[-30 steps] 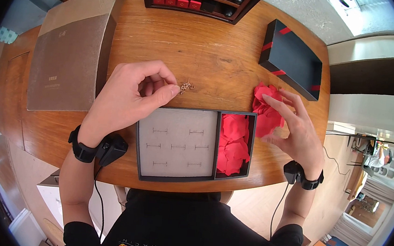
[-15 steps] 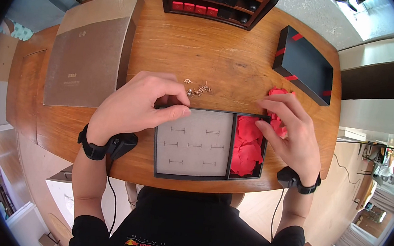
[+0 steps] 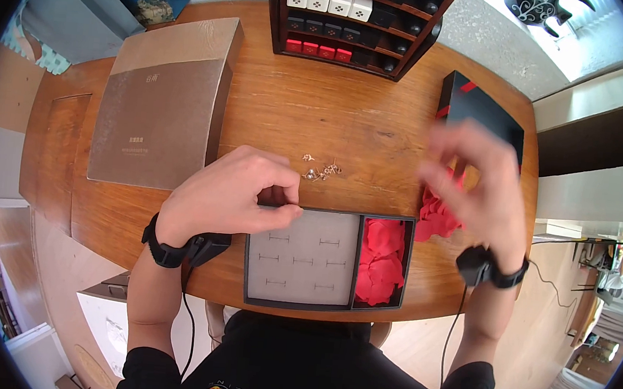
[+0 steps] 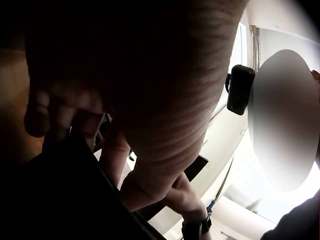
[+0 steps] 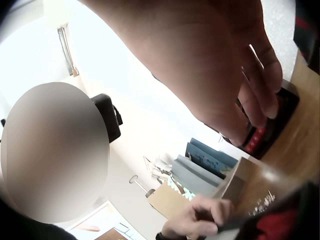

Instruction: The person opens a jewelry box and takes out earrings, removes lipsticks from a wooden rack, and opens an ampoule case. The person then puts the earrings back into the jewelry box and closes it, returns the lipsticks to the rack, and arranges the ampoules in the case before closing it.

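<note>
A black gift box lies near the table's front edge. On its left is a grey slotted foam insert; red artificial petals fill the right compartment. My left hand grips the box's back rim, thumb over the foam side and curled fingers behind it. Right by the rim, beyond the hand, lie several small earrings with thin posts. My right hand, blurred and raised, has loosely bent fingers and appears to hold nothing. It overlaps more red petals on the table and part of the black lid.
A large brown box stands at the left. Toward the back is a dark wooden rack of red, white and black pieces. Bags stand at the back left, and a wall borders the back right.
The left hand has come from beside the earrings to the box's back rim. My right hand left the loose petals, passed near the petal compartment, then rose outward toward the lid. The head view has shifted.
</note>
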{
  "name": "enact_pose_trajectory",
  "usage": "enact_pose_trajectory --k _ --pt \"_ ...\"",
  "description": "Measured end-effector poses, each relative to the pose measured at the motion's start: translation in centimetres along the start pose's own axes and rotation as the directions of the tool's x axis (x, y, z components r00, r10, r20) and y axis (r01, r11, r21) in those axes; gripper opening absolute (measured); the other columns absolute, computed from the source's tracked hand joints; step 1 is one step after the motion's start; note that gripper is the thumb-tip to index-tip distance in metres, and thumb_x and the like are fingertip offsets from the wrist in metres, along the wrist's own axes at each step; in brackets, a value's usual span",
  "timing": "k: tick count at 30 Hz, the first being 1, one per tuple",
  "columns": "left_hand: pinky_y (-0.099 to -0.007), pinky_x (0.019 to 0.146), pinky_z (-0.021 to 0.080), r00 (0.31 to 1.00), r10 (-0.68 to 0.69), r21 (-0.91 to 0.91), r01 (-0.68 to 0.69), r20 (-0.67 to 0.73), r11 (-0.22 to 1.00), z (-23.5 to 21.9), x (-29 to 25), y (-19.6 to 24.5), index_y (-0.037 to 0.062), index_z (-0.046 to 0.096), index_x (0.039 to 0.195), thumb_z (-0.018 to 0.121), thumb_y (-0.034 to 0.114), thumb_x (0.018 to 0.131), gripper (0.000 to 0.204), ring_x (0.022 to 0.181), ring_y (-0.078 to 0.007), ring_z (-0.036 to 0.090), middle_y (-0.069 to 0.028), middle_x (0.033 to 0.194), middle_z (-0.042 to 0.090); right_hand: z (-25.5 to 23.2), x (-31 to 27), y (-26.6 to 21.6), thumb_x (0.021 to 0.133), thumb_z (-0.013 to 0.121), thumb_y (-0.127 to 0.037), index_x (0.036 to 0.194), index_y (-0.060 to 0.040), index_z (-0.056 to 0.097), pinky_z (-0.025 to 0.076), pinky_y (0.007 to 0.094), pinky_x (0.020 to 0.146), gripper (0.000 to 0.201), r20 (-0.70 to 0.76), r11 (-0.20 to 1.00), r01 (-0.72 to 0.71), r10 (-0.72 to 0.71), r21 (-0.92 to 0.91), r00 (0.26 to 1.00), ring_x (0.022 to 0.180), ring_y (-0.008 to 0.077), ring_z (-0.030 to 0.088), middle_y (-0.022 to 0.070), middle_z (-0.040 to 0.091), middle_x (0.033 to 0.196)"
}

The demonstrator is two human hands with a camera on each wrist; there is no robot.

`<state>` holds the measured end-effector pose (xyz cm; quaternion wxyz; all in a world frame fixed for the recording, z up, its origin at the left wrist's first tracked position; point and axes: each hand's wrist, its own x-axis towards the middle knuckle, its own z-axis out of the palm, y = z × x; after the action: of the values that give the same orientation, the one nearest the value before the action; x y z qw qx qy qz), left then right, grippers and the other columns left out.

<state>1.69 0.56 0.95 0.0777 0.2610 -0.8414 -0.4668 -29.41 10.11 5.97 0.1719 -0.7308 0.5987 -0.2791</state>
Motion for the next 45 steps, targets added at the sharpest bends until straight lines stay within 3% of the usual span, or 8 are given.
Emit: enact_pose_trajectory --k 4,6,10,21,27,31,34,45 --pt "-0.0292 0.058 0.049 0.999 0.033 -0.010 -0.033 0.004 0.999 0.1 0.2 -0.1 -0.0001 0.074 0.082 0.081 0.012 0.086 0.015 0.065 -0.0167 0.065 -0.0076 0.075 0.066 -0.4 8.5 4.6 0.090 0.086 -0.042 0.147 -0.0057 0.061 0.058 0.0375 0.093 0.072 -0.502 0.983 0.158 -0.182 -0.090 0.845 0.115 0.0271 0.072 0.0159 0.070 0.127" --pt "-0.0290 0.059 0.049 0.999 0.032 -0.042 -0.032 0.008 0.999 0.3 0.3 -0.1 0.0007 0.074 0.084 0.083 0.015 0.087 0.017 0.066 -0.0160 0.064 -0.0069 0.076 0.066 -2.5 11.3 1.6 0.091 0.082 -0.057 0.169 0.0011 0.016 0.041 0.0509 0.122 0.117 -0.246 0.979 -0.135 0.169 0.152 0.954 0.156 0.0465 0.034 0.0290 0.030 0.170" --pt "-0.0285 0.060 0.049 0.989 0.076 -0.083 -0.086 -0.127 0.993 0.7 0.3 0.0 0.0030 0.075 0.091 0.088 0.021 0.088 0.022 0.071 -0.0140 0.063 -0.0048 0.081 0.067 0.2 15.9 5.9 0.091 0.082 -0.056 0.152 -0.0034 0.055 0.055 0.0398 0.104 0.085 -0.348 0.971 0.147 -0.075 0.186 0.935 0.126 0.0313 0.066 0.0226 0.065 0.136" --pt "-0.0280 0.067 0.048 0.780 0.025 -0.098 -0.110 -0.626 0.989 0.9 1.5 -1.2 0.0040 0.076 0.101 0.083 0.017 0.093 0.017 0.076 -0.0133 0.063 -0.0048 0.084 0.068 -1.3 13.9 5.2 0.081 0.089 -0.061 0.143 -0.0062 0.062 0.060 0.0380 0.087 0.087 -0.257 0.988 0.093 -0.059 0.124 0.965 0.102 0.0263 0.075 0.0159 0.074 0.113" --pt "-0.0268 0.069 0.050 0.538 0.132 0.065 -0.142 -0.833 0.988 -0.4 1.5 -0.6 0.0057 0.074 0.116 0.083 0.006 0.089 0.029 0.086 -0.0147 0.064 -0.0075 0.105 0.067 -1.2 12.7 4.6 0.077 0.092 -0.059 0.140 -0.0058 0.061 0.060 0.0391 0.087 0.088 -0.184 0.948 0.200 -0.157 0.246 0.970 0.100 0.0265 0.075 0.0166 0.074 0.113" --pt "-0.0312 0.072 0.055 0.406 0.542 0.600 0.018 -0.736 0.800 -1.8 2.3 1.6 0.0075 0.076 0.121 0.085 0.000 0.082 0.041 0.091 -0.0210 0.066 -0.0079 0.111 0.066 -1.6 12.1 3.7 0.077 0.093 -0.058 0.141 -0.0056 0.061 0.060 0.0396 0.088 0.089 -0.128 0.948 0.213 -0.187 0.236 0.974 0.099 0.0265 0.074 0.0168 0.074 0.112" --pt "-0.0328 0.072 0.055 0.406 0.715 0.797 0.059 -0.570 0.601 -3.1 3.7 2.4 0.0065 0.076 0.117 0.085 -0.001 0.080 0.039 0.090 -0.0225 0.066 -0.0078 0.107 0.066 -1.9 11.8 3.4 0.075 0.093 -0.058 0.140 -0.0034 0.061 0.060 0.0405 0.088 0.090 -0.109 0.944 0.256 -0.237 0.207 0.965 0.099 0.0279 0.074 0.0176 0.074 0.112" --pt "-0.0346 0.070 0.056 0.593 0.749 0.951 0.115 -0.297 0.286 -5.3 3.0 4.5 0.0025 0.076 0.108 0.088 0.001 0.075 0.035 0.086 -0.0256 0.067 -0.0092 0.098 0.067 -1.9 11.5 3.0 0.075 0.089 -0.067 0.135 0.0026 0.065 0.060 0.0408 0.089 0.095 -0.120 0.958 0.263 -0.249 0.113 0.961 0.099 0.0337 0.075 0.0222 0.075 0.109"
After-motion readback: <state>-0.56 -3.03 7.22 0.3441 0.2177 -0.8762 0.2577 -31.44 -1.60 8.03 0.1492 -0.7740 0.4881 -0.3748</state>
